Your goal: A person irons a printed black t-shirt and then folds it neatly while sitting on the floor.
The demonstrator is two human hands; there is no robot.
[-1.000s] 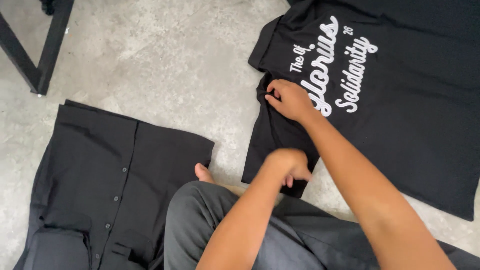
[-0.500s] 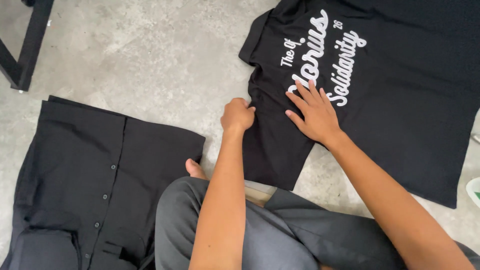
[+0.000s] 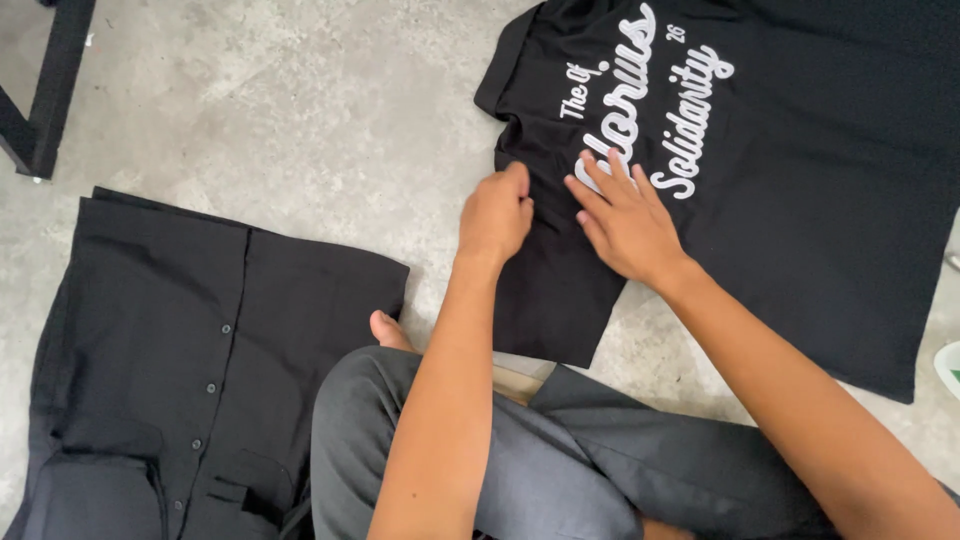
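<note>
You've got a black shirt [image 3: 800, 180] w/ white script lettering. Left of that shirt lies a 2nd black garment [image 3: 180, 340] w/ dark buttons. Below the shirt, your grey trousers [image 3: 560, 470]. The floor [image 3: 300, 100] is mottled grey.

Soft, even daylight, faint shadows, sharp focus throughout.

left hand [image 3: 495, 215] shifted, perhaps pinching shirt [image 3: 800, 180]
</note>
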